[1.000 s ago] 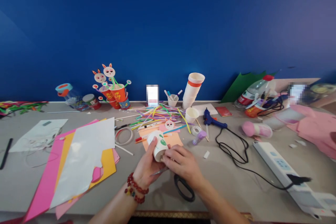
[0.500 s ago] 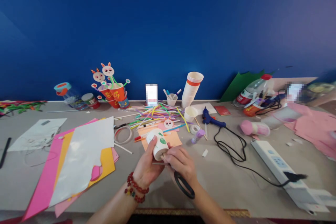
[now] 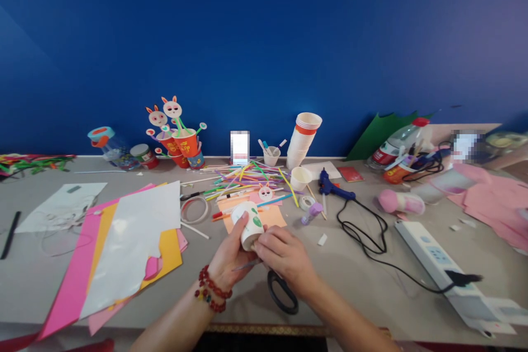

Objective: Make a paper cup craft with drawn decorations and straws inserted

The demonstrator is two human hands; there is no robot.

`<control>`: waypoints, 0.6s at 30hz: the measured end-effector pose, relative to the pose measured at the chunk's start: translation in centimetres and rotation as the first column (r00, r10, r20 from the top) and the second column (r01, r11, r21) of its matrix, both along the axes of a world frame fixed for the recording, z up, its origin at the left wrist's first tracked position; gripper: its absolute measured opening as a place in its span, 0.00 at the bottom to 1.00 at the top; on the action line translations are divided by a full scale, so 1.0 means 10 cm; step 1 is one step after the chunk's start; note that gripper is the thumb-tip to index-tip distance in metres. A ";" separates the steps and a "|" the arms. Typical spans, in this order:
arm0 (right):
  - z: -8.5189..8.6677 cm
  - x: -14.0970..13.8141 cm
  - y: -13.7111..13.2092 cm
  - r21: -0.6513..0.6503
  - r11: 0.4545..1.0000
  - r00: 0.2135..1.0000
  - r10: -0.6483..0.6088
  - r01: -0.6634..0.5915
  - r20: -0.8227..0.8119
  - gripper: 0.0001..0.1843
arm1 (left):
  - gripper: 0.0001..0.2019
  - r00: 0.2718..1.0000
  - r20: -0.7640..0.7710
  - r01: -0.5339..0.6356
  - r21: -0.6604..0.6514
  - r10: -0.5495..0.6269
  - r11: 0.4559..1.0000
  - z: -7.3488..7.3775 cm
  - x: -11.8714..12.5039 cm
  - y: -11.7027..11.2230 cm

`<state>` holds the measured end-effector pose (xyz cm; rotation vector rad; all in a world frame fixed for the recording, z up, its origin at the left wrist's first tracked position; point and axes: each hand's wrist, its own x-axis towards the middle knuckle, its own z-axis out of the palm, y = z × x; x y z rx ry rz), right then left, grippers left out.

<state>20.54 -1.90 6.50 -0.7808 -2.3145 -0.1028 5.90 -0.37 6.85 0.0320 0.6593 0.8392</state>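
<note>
My left hand [image 3: 227, 256], with a red bead bracelet on the wrist, is wrapped round a white paper cup [image 3: 248, 224] with green leaf marks, held tilted with its base towards the wall. My right hand [image 3: 284, 256] is closed on black-handled scissors [image 3: 282, 291]; the thin blades point left under the cup's rim, and the handle loops hang below my fingers. Both hands hover just above the grey table [image 3: 355, 264], in front of an orange paper sheet [image 3: 272, 219].
Pink, yellow and white sheets [image 3: 124, 242] lie at left. Coloured straws [image 3: 247, 179], a tape ring [image 3: 194, 210], a stack of paper cups [image 3: 304, 140], a blue glue gun [image 3: 332, 187] with black cord, a white power strip [image 3: 437, 258] and bunny cup crafts [image 3: 175, 132] surround me.
The scissors' handle loops have shifted slightly left and lower under my right hand. The cup stays in my left hand, hardly moved.
</note>
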 end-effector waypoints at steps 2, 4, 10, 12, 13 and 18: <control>-0.01 0.00 0.00 -0.001 1.000 1.000 0.000 0.000 0.011 0.13 | 0.19 0.999 0.031 -0.006 -0.033 0.007 0.999 0.01 0.01 0.01; -0.01 0.01 0.00 0.002 1.000 1.000 -0.007 0.007 0.014 0.12 | 0.19 0.999 0.049 0.003 -0.050 -0.001 0.999 0.03 0.01 0.02; 0.03 0.05 0.00 -0.018 1.000 0.993 -0.008 0.006 -0.116 0.08 | 0.21 0.992 0.124 0.023 -0.119 -0.008 0.993 0.10 -0.02 0.05; 0.05 0.04 -0.02 -0.041 0.999 0.975 0.003 -0.013 -0.223 0.07 | 0.21 0.988 0.152 0.019 -0.096 -0.004 0.995 0.08 -0.03 0.06; 0.06 0.04 -0.04 -0.063 0.998 0.961 0.001 -0.020 -0.277 0.06 | 0.22 0.986 0.165 0.018 -0.079 -0.004 0.997 0.06 -0.03 0.06; 0.02 0.01 -0.13 -0.255 0.967 0.867 -0.120 -0.009 -0.484 0.07 | 0.20 0.983 0.177 -0.045 -0.050 0.053 0.998 0.03 -0.04 0.07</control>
